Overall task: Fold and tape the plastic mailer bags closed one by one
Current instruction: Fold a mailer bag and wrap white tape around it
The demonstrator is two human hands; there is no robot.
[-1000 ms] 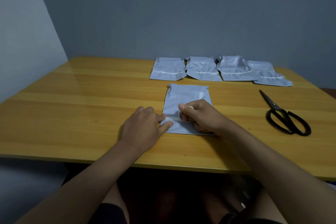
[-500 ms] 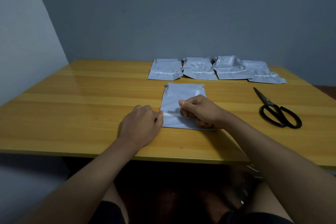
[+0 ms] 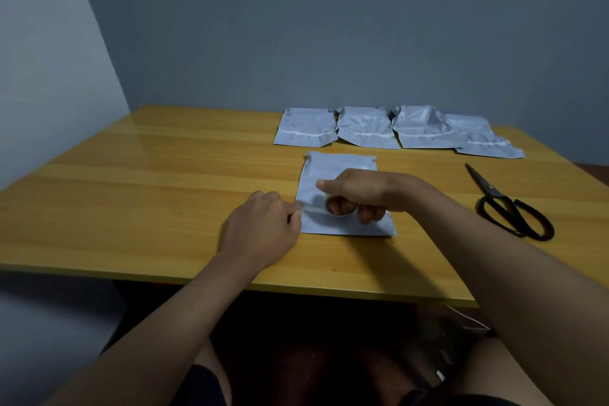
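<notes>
We see one mailer bag (image 3: 339,175) lying flat on the wooden table (image 3: 131,194), near the front edge, approx centre. The right hand (image 3: 359,194) hangs over the bag w/ fingers curled round a clear tape roll (image 3: 324,203); thumb points toward 9 o'clock. A strip of tape (image 3: 313,209) runs from the roll toward 9 o'clock, along the bag's lower part. The left hand (image 3: 263,227) sits at the bag's 9 o'clock edge, fingertips pinching the strip's free end right at the bag's left border. Whether the strip already sticks to the bag we can't tell.

At 12 o'clock from the bag, along the table's far side, four taped mailer bags (image 3: 389,130) lie in a row, some overlapping. At 3 o'clock, well apart from the bag, black scissors (image 3: 507,204) lie on the table, blades pointing approx 11 o'clock.
</notes>
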